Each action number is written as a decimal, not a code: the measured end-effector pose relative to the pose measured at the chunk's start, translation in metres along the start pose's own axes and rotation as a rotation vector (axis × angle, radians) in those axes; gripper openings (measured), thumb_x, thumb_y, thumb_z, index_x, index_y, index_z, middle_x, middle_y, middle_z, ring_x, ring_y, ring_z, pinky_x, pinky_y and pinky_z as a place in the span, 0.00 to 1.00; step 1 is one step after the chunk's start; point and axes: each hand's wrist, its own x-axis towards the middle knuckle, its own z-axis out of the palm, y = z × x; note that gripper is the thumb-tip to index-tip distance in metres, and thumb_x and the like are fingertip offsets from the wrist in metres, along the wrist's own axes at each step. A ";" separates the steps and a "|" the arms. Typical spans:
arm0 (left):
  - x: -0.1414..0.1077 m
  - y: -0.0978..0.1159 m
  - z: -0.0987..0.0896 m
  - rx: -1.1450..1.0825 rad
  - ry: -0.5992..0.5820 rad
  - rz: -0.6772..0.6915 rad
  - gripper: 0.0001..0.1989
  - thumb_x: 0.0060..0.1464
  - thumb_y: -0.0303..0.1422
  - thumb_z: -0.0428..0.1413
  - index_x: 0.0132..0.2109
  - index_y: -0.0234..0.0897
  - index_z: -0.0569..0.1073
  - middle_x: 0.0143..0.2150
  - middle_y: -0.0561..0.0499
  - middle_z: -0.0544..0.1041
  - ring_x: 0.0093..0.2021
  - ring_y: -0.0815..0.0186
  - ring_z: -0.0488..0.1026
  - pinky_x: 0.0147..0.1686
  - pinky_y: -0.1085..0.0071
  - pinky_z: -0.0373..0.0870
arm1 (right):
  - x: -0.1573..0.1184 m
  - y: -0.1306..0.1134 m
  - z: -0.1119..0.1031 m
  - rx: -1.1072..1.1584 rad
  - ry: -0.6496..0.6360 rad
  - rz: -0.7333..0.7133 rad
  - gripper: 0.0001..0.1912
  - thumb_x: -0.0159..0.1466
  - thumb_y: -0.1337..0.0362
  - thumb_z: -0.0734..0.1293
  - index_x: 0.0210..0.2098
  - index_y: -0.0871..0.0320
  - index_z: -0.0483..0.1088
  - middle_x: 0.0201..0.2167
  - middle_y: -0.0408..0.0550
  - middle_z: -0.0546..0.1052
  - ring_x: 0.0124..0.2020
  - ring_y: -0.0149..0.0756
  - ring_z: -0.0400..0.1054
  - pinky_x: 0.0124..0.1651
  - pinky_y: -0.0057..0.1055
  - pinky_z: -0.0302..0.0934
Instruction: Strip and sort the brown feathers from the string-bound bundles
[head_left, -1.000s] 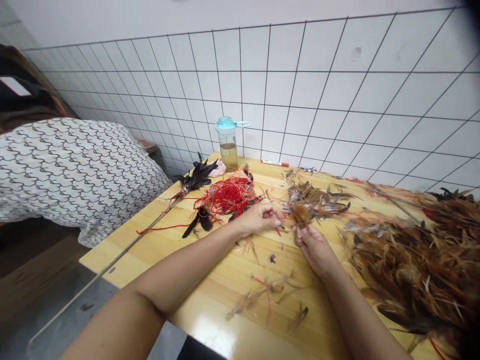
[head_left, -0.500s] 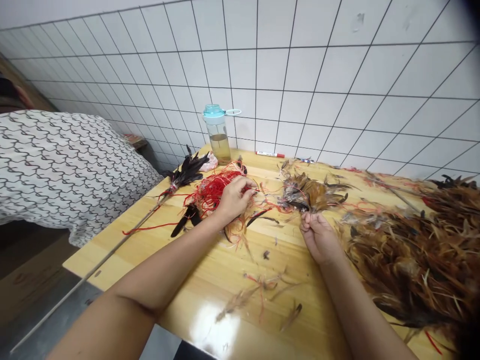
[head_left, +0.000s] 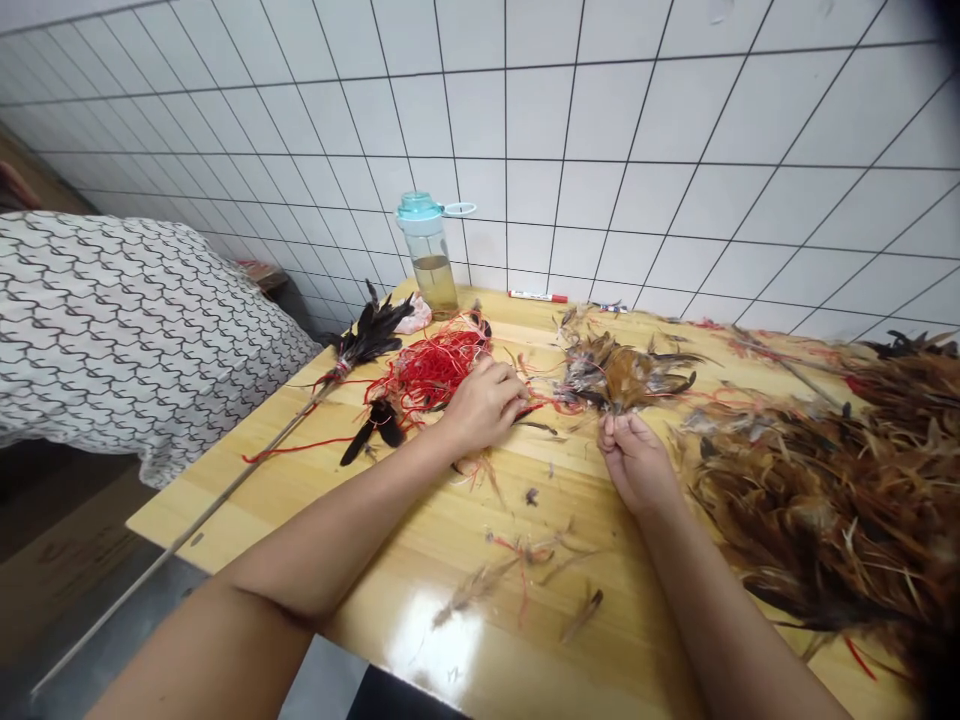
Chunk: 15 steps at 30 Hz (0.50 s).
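Evidently, the right hand (head_left: 639,465) pinches brown feathers (head_left: 631,375). The left hand (head_left: 487,402) curls by red string (head_left: 426,370), grip unclear. The marker's (head_left: 538,296) lettering is too small to read.

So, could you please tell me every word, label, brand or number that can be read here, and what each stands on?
None can be read.
Slim white marker with a red cap: dark print, too small to read.
Blue-and-white pen-like object: any print too small to read.
Brown cardboard-like panel below the table: faint reddish marking, too blurred to read.
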 end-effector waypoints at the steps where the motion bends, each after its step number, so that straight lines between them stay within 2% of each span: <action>1: 0.000 0.002 0.002 0.009 -0.038 0.011 0.10 0.59 0.31 0.50 0.36 0.36 0.75 0.37 0.47 0.72 0.40 0.62 0.63 0.44 0.65 0.63 | 0.000 0.000 0.001 0.002 0.005 -0.001 0.20 0.45 0.53 0.77 0.20 0.56 0.64 0.23 0.41 0.64 0.25 0.29 0.58 0.25 0.27 0.55; 4: -0.002 0.007 0.009 0.076 -0.138 -0.007 0.09 0.59 0.31 0.50 0.37 0.36 0.75 0.37 0.45 0.72 0.42 0.61 0.64 0.45 0.64 0.64 | -0.002 -0.001 0.003 0.032 0.037 0.008 0.20 0.44 0.54 0.77 0.20 0.56 0.65 0.23 0.41 0.64 0.26 0.27 0.57 0.25 0.24 0.55; 8: -0.004 0.008 0.017 0.116 -0.171 -0.090 0.08 0.58 0.31 0.50 0.38 0.35 0.74 0.38 0.44 0.72 0.45 0.59 0.65 0.47 0.63 0.64 | -0.002 -0.002 0.004 0.062 0.063 0.023 0.20 0.42 0.55 0.78 0.19 0.57 0.65 0.23 0.40 0.64 0.26 0.26 0.57 0.26 0.23 0.55; 11: -0.003 0.007 0.018 0.089 -0.152 -0.115 0.08 0.59 0.30 0.49 0.36 0.34 0.72 0.38 0.45 0.72 0.43 0.60 0.66 0.46 0.63 0.65 | -0.001 0.000 0.004 0.066 0.075 0.033 0.20 0.41 0.55 0.78 0.20 0.57 0.65 0.24 0.41 0.65 0.26 0.26 0.57 0.25 0.23 0.56; 15: -0.002 0.006 0.014 0.009 -0.063 -0.117 0.07 0.59 0.30 0.49 0.36 0.34 0.71 0.38 0.45 0.72 0.41 0.62 0.67 0.45 0.65 0.65 | 0.000 0.002 0.004 0.080 0.083 0.020 0.19 0.43 0.56 0.78 0.20 0.57 0.66 0.24 0.41 0.66 0.24 0.25 0.56 0.24 0.23 0.54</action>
